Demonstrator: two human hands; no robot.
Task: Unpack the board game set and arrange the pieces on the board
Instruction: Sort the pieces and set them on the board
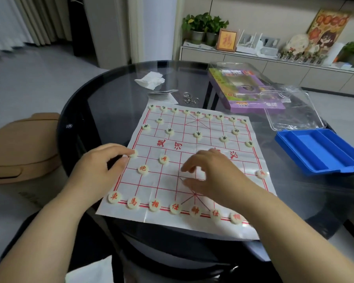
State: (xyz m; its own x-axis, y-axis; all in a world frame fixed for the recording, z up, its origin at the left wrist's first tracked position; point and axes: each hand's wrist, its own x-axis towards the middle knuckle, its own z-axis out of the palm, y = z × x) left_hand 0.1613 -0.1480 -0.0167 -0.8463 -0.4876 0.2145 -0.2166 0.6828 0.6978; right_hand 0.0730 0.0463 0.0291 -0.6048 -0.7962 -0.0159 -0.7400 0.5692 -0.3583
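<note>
The left hand's [98, 166] narrow grip touches a round cream red-marked piece [133, 153] at the left edge of the white red-lined paper board [168, 186], while the right hand's [213, 176] curled grip hovers mid-board, its contents impossible to tell.

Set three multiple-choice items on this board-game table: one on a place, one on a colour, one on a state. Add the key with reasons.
1. Where does the blue plastic tray lie?
A. On the glass table, right of the white paper board
B. On top of the board
C. On the floor

2. What colour are the characters on the nearest row of round white pieces?
A. Blue
B. Red
C. Black

3. What does the left hand do?
A. Lifts the tray
B. Lies flat on the floor
C. Touches a round white piece at the board's left edge

Key: 1 A, the tray sits off the board's right side; 2 B, red marks show on each; 3 C, its fingertip meets that piece.
</note>
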